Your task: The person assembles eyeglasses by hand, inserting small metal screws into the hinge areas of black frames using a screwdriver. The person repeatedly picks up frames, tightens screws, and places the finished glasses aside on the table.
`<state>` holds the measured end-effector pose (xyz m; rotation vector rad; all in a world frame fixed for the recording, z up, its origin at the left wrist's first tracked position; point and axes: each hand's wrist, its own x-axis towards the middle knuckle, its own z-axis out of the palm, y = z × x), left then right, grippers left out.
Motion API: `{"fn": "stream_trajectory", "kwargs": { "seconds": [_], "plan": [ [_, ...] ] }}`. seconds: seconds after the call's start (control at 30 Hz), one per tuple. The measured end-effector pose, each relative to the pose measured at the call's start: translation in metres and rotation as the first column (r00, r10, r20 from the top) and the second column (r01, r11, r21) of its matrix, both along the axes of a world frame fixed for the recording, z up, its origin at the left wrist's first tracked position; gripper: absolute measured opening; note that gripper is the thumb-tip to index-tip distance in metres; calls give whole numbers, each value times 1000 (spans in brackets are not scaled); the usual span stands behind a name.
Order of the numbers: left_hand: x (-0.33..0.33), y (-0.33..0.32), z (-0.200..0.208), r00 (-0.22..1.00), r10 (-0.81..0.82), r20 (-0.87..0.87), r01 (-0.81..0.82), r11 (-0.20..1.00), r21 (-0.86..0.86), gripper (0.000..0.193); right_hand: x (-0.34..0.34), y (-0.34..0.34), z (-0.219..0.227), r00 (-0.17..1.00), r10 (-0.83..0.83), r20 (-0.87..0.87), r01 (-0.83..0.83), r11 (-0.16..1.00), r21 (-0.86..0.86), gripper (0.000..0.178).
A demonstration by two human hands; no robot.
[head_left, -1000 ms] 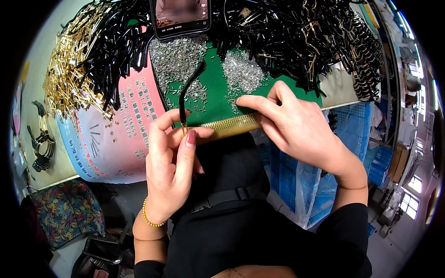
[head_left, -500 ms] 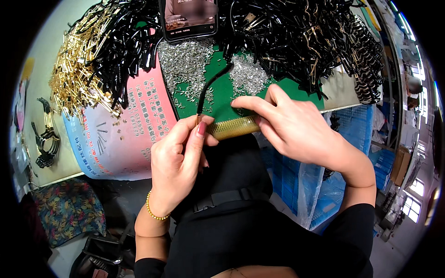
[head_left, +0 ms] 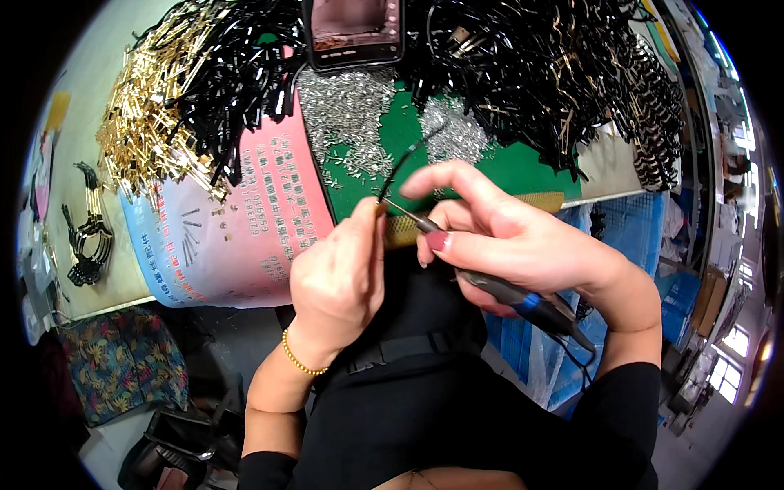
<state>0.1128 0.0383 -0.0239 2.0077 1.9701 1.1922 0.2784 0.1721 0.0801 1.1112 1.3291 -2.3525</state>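
Pinched upright in my left hand (head_left: 341,265) is a thin black eyeglass temple (head_left: 398,173), its curved end pointing up and to the right. The pinched end is mostly covered by my fingers. My right hand (head_left: 510,233) grips a dark electric screwdriver (head_left: 510,294) with a blue band and a cord at its rear. Its thin shaft reaches to my left fingertips by the temple's lower end; whether it touches a screw there is too small to tell. My right index finger is raised off the tool.
Beyond my hands, piles of small silver metal parts (head_left: 347,110) lie on a green mat (head_left: 359,192). Gold temples (head_left: 151,106) and black temples (head_left: 523,73) are heaped around a phone (head_left: 355,37). A gold mesh strip (head_left: 539,201) edges the table; blue crates (head_left: 629,233) stand at right.
My right hand, earlier reaching with bent fingers over the mat's edge, now shows the screwdriver, its tip at my left fingers. My left hand still holds the temple, now tilted further right.
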Motion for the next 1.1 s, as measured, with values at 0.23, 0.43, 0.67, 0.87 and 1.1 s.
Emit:
{"fn": "stream_trajectory", "kwargs": {
  "seconds": [0.23,0.43,0.67,0.87,1.1],
  "plan": [
    [-13,-6,11,996,-10,90,11,1000,-5,31,-3,-24,1,932,317,174,-319,496,807,54],
    [-62,-26,19,546,220,808,-291,955,-63,31,-86,2,-20,910,409,73,-125,101,987,28],
    [-124,-41,13,750,427,506,-527,847,67,18,-182,25,-44,912,265,313,-261,-214,941,27],
    [-127,-15,24,793,605,66,-571,777,-263,11,-183,35,-42,921,270,282,-250,-145,957,23],
    [-122,-20,27,867,496,-45,-484,819,-309,26,-160,17,-39,882,283,377,-357,-124,926,27]
  ]
}}
